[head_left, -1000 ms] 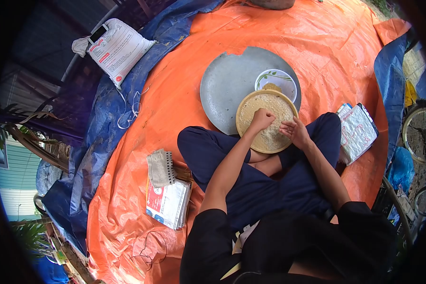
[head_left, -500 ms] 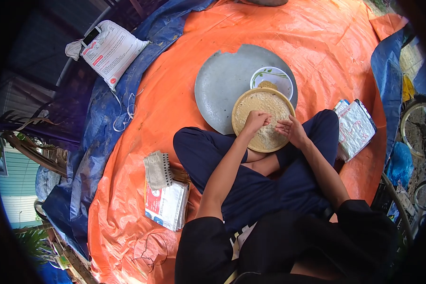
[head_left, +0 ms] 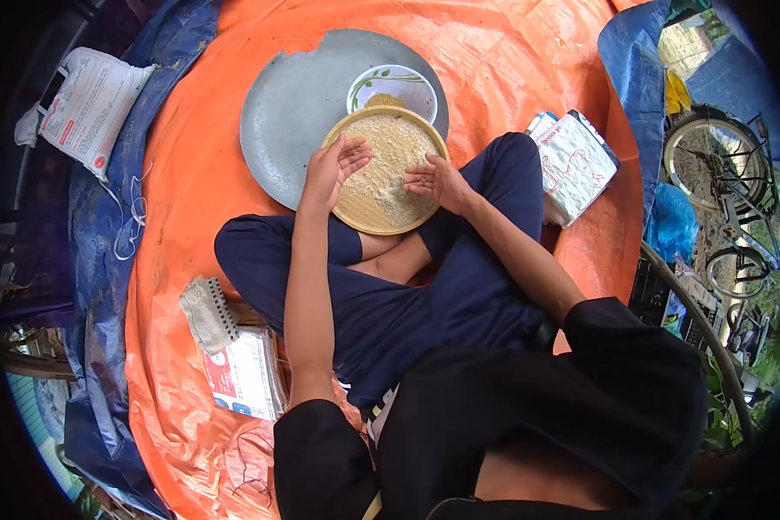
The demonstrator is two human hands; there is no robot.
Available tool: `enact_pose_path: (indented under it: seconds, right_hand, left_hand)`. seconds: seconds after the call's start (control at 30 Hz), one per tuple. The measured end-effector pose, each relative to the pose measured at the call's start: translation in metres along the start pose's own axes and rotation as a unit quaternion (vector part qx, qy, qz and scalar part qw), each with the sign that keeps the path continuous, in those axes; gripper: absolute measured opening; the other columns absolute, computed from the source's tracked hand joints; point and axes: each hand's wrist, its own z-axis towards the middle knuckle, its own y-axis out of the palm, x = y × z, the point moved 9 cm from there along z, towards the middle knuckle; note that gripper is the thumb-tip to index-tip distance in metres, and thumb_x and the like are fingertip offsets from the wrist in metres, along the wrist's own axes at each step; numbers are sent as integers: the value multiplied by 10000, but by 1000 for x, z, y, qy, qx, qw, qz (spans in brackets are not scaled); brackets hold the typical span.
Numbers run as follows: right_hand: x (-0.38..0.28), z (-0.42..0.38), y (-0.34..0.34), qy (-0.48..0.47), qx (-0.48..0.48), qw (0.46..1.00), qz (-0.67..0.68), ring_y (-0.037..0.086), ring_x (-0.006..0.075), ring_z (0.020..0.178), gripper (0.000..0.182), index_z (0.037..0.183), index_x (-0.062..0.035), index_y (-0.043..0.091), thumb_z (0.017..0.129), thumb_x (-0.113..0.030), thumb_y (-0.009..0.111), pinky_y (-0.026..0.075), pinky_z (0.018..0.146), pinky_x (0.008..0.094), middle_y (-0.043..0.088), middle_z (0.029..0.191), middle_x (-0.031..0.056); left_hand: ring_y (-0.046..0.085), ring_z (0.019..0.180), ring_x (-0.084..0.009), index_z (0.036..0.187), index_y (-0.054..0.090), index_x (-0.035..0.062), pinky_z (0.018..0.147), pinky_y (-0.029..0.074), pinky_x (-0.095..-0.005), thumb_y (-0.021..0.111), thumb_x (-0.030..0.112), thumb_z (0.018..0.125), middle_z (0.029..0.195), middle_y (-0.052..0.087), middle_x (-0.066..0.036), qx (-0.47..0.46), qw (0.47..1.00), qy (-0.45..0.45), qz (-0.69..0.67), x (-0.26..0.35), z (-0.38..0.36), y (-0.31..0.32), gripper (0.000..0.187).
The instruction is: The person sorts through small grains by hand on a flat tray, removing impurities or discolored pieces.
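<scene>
A round woven bamboo tray (head_left: 385, 230) holds pale grain (head_left: 388, 160) spread over its bottom. Above its left rim is my left hand (head_left: 329, 172), fingers stretched and holding nothing. My right hand (head_left: 442, 184) hovers over the tray's right side, also open, palm turned inward. Behind the tray, a white bowl with green leaves (head_left: 418, 87) contains some brownish grain (head_left: 384, 100); the tray's rim hides part of the bowl. The bowl stands on a large grey round sheet (head_left: 277, 113) with a broken far edge.
An orange tarp (head_left: 511, 69) lies under my crossed legs. A stuffed white sack (head_left: 95, 113) sits on blue sheeting at left. A spiral notebook (head_left: 210, 314) rests on folded packaging (head_left: 247, 373); another packaging stack (head_left: 576, 169) lies right. A bicycle (head_left: 728, 191) is beyond the tarp.
My left hand has gone from closed over the tray's middle to open at its left rim. My right hand stays open over the right side. The whole view has shifted.
</scene>
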Motion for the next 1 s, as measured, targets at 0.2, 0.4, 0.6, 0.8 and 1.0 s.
enact_pose_path:
  seconds: [0.2, 0.4, 0.6, 0.8, 1.0]
  right_hand:
    - [-3, -3, 2, -4, 12, 1000, -8, 642, 274, 936, 538, 1123, 100, 528, 972, -398, 388, 522, 868, 315, 623, 979, 182]
    - [-3, -4, 2, -6, -1, 1000, -15, 635, 267, 952, 549, 1122, 92, 532, 968, -416, 393, 512, 873, 311, 623, 982, 177]
    - [-4, -3, 3, -2, 8, 1000, -12, 631, 262, 955, 540, 1122, 89, 523, 964, -413, 400, 505, 870, 302, 620, 974, 174]
    - [-8, -11, 15, -4, -4, 999, -39, 626, 249, 945, 540, 1145, 87, 504, 963, -409, 394, 499, 877, 306, 621, 981, 169]
    - [-8, -12, 15, -1, 6, 998, -56, 629, 231, 945, 532, 1154, 69, 498, 980, -411, 351, 498, 877, 291, 623, 995, 156]
  left_hand:
    - [645, 981, -261, 1144, 504, -164, 870, 539, -308, 470, 118, 957, 1075, 607, -246, -1, 1000, -11, 7, -10, 8, -9, 340]
    - [657, 956, -250, 1177, 509, -149, 831, 555, -275, 537, -13, 893, 1075, 623, -236, 16, 997, 9, 74, -9, 8, -8, 316]
    - [667, 935, -239, 1209, 494, -132, 810, 555, -260, 564, 8, 888, 1058, 637, -221, 11, 993, 17, 117, -20, 16, -14, 357]
    - [677, 878, -222, 1212, 493, -124, 754, 556, -244, 499, -43, 854, 1050, 640, -231, 22, 988, 18, 149, -22, 14, -16, 367]
    - [675, 895, -232, 1251, 512, -22, 729, 557, -261, 505, -83, 812, 1057, 647, -210, 53, 975, 39, 210, -21, 15, -18, 443]
